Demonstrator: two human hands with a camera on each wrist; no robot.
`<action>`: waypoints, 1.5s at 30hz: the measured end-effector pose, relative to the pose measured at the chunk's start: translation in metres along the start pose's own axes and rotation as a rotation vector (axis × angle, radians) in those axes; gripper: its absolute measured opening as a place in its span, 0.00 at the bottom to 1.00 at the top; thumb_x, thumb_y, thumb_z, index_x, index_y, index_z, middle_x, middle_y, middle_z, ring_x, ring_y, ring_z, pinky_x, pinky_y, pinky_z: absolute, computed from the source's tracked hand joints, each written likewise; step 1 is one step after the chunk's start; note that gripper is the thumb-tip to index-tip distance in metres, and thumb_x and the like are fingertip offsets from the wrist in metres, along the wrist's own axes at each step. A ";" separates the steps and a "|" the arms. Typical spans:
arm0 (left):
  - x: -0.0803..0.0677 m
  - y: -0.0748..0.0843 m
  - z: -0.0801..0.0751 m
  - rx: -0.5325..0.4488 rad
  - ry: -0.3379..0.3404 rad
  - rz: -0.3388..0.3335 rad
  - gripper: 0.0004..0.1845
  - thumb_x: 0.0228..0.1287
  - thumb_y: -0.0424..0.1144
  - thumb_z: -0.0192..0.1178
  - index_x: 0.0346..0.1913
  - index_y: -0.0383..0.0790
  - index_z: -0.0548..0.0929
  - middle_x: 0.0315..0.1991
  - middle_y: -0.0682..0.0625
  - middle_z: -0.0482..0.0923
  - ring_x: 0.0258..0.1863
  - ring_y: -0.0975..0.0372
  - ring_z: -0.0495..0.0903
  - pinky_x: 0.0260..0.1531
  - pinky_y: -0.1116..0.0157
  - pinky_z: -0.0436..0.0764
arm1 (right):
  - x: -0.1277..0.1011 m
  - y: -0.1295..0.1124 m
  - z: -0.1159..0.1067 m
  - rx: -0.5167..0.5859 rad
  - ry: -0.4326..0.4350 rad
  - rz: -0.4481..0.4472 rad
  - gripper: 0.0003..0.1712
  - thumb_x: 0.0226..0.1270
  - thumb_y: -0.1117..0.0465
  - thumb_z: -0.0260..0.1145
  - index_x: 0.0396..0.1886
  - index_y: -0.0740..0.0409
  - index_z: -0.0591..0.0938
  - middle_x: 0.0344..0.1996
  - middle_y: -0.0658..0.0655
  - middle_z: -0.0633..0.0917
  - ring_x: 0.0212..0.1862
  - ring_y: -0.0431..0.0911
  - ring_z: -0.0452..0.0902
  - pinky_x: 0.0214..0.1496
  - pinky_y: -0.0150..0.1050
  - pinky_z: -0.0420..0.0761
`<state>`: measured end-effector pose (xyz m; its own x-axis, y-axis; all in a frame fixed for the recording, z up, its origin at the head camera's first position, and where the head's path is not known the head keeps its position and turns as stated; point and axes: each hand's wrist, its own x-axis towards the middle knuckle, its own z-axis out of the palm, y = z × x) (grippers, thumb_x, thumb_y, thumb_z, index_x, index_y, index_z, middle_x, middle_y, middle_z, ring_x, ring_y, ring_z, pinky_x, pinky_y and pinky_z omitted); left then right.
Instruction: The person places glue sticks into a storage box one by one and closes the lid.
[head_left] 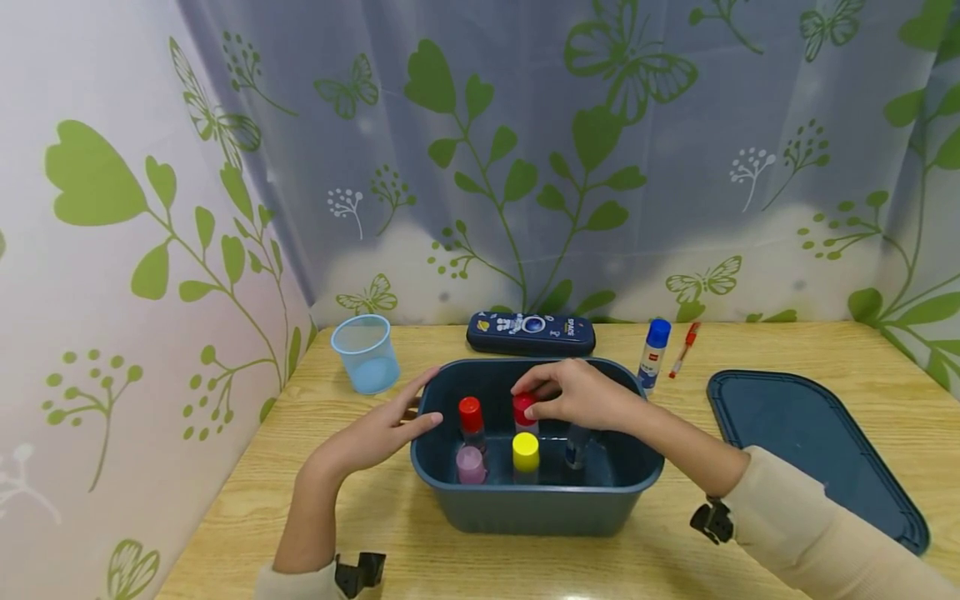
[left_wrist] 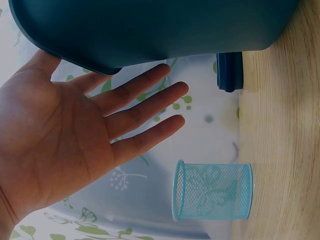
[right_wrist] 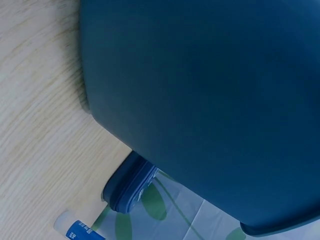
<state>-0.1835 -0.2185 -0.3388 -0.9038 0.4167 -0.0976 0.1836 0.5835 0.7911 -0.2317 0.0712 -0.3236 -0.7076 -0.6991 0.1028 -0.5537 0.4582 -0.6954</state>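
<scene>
Your right hand (head_left: 581, 396) reaches down into the blue bin (head_left: 536, 500), its fingers curled round the red cap of a glue stick (head_left: 522, 410) standing upright near the middle of the bin. Your left hand (head_left: 378, 433) lies with straight, spread fingers against the outside of the bin's left wall, gripping nothing; the left wrist view shows the open palm (left_wrist: 65, 140) just beside the bin's rim (left_wrist: 150, 35).

Inside the bin, another red-capped glue stick (head_left: 470, 421) stands just left of the one you hold. A pink-capped stick (head_left: 471, 464) and a yellow-capped stick (head_left: 525, 454) stand nearer the bin's front wall, and a dark blue one (head_left: 577, 446) stands to the right, partly hidden under your right wrist.

Behind the bin, a dark blue pencil case (head_left: 531, 332) lies on the worktop (head_left: 247, 500). A light blue mesh cup (head_left: 367, 353) stands behind and to the left of the bin. A blue-capped glue stick (head_left: 653, 354) stands just behind the bin's right corner, with a red pen (head_left: 684, 349) beside it. The bin's lid (head_left: 813, 450) lies flat to the right of the bin.
</scene>
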 end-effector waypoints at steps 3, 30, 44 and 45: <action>0.000 0.000 0.000 -0.001 -0.001 0.000 0.37 0.68 0.54 0.49 0.73 0.54 0.44 0.68 0.44 0.52 0.62 0.48 0.60 0.55 0.47 0.64 | -0.001 -0.001 -0.002 -0.022 -0.009 -0.003 0.14 0.60 0.64 0.66 0.47 0.60 0.81 0.39 0.51 0.82 0.41 0.43 0.79 0.42 0.35 0.77; -0.001 0.002 0.000 0.001 -0.003 -0.011 0.36 0.67 0.55 0.49 0.73 0.56 0.44 0.68 0.43 0.52 0.63 0.48 0.59 0.55 0.47 0.63 | -0.009 -0.001 -0.025 0.001 0.035 -0.021 0.15 0.61 0.64 0.65 0.48 0.63 0.79 0.43 0.59 0.81 0.45 0.48 0.78 0.46 0.40 0.77; -0.001 0.002 0.000 -0.006 -0.004 -0.013 0.37 0.67 0.55 0.49 0.73 0.56 0.44 0.69 0.43 0.51 0.63 0.48 0.58 0.55 0.47 0.63 | -0.040 0.027 -0.094 -0.072 0.365 0.089 0.17 0.66 0.59 0.61 0.50 0.64 0.78 0.44 0.62 0.81 0.45 0.53 0.77 0.46 0.49 0.75; -0.001 0.002 0.000 -0.004 -0.003 -0.012 0.37 0.68 0.55 0.49 0.73 0.56 0.44 0.69 0.43 0.50 0.63 0.48 0.58 0.55 0.47 0.63 | -0.042 0.033 -0.096 -0.083 0.377 0.109 0.18 0.66 0.59 0.60 0.51 0.64 0.77 0.45 0.63 0.81 0.46 0.55 0.77 0.47 0.50 0.75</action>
<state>-0.1826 -0.2176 -0.3377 -0.9045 0.4122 -0.1092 0.1712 0.5856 0.7923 -0.2622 0.1688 -0.2827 -0.8672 -0.4003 0.2963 -0.4890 0.5721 -0.6585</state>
